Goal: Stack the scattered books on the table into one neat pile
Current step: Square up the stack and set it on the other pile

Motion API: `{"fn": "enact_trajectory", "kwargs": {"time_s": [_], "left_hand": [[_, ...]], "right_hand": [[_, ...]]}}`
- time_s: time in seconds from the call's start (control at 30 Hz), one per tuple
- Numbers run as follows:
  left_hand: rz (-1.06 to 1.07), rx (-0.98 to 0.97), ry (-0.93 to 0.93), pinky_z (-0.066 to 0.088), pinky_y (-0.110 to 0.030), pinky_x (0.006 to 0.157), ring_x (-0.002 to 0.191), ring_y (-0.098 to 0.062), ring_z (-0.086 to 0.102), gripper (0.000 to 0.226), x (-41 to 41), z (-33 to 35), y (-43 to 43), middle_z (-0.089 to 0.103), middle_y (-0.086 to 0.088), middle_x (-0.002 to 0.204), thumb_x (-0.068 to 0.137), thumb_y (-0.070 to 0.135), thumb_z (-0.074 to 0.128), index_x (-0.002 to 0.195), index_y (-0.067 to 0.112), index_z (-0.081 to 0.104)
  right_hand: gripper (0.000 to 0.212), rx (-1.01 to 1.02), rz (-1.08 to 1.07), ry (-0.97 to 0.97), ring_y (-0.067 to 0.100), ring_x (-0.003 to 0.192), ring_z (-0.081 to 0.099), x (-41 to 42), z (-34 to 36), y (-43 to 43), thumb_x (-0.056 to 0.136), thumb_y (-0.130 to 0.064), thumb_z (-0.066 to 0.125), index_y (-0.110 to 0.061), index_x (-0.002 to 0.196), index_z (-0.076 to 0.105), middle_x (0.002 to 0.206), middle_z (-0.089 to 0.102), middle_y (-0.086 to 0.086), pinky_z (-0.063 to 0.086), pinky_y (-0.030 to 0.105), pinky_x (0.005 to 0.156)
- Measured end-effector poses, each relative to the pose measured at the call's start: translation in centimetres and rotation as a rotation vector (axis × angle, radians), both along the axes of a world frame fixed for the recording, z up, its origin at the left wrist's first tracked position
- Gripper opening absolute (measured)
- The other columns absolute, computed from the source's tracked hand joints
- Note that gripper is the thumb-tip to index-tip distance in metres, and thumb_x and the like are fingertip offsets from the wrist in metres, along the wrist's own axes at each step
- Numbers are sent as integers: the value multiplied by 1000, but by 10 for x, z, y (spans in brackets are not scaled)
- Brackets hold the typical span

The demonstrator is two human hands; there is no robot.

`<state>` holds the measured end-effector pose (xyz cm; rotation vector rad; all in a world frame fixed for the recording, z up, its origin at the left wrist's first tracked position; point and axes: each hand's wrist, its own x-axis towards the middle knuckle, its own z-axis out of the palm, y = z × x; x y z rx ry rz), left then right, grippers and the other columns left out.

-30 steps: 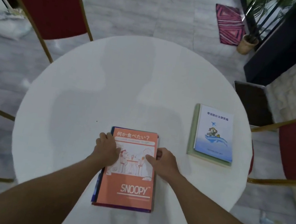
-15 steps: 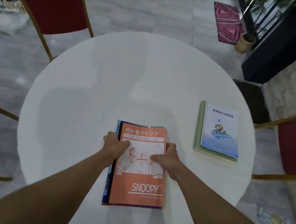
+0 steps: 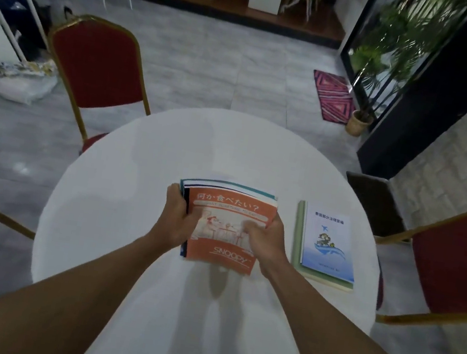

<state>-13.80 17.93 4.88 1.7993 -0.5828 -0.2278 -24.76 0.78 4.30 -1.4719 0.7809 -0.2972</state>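
Over table (image 3: 133, 192) | both hands' grip clamps orange-topped stack (image 3: 227, 230) | blue-covered pile (image 3: 326, 245) right

the orange paper-covered book (image 3: 226, 227), on top of the bundle gripped from both sides by the left hand (image 3: 177, 221) and the right hand (image 3: 266, 241), is showing white japanese characters "何か食べたい?" across its top. a pale band of small print under that heading is staying too blurred to read. "snoopy", in white capitals over a white line, is sitting near the cover's bottom edge. the blue-and-white book (image 3: 326, 245) lying on a pale green book is carrying a dark row of characters too small to make out.
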Motion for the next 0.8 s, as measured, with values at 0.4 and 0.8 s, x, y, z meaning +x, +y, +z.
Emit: {"fn": "enact_trajectory", "kwargs": {"time_s": [0.4,0.8], "left_hand": [[-160,195,35,51,-2,69,102,5,58,45,-4,-16,8,51,18,111,94,6,57,119,21,23],[-215,251,2,53,-4,67,103,4,59,48,7,-21,9,51,23,114,96,6,53,111,38,21]], "right_hand": [[49,-206,155,-7,10,103,69,-28,-30,-12,85,-9,75,-24,125,52,112,71,-5,60,44,91],[46,-274,207,-14,5,103,68,-30,-27,-15,89,-16,73,-17,129,50,114,70,-6,59,38,92]]}}
